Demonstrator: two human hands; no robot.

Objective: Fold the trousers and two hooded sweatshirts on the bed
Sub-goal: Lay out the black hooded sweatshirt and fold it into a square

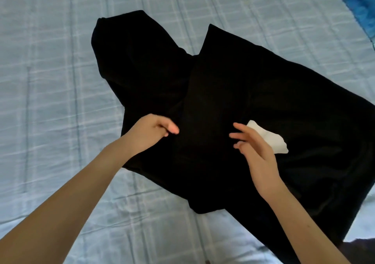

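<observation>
A black hooded sweatshirt (253, 101) lies spread on the bed, its hood (134, 50) pointing to the upper left. One side is folded over the body, making a long flap down the middle. A white label (274, 140) shows on the cloth. My left hand (154, 131) is over the sweatshirt's left part with its fingers curled; whether it grips cloth is unclear. My right hand (253, 148) hovers over the middle of the garment with its fingers spread, beside the label.
The light blue checked bedsheet (60, 81) covers the bed all round the sweatshirt. A bright blue patterned cloth (359, 2) lies at the top right corner. Something dark (361, 247) shows at the bottom right edge.
</observation>
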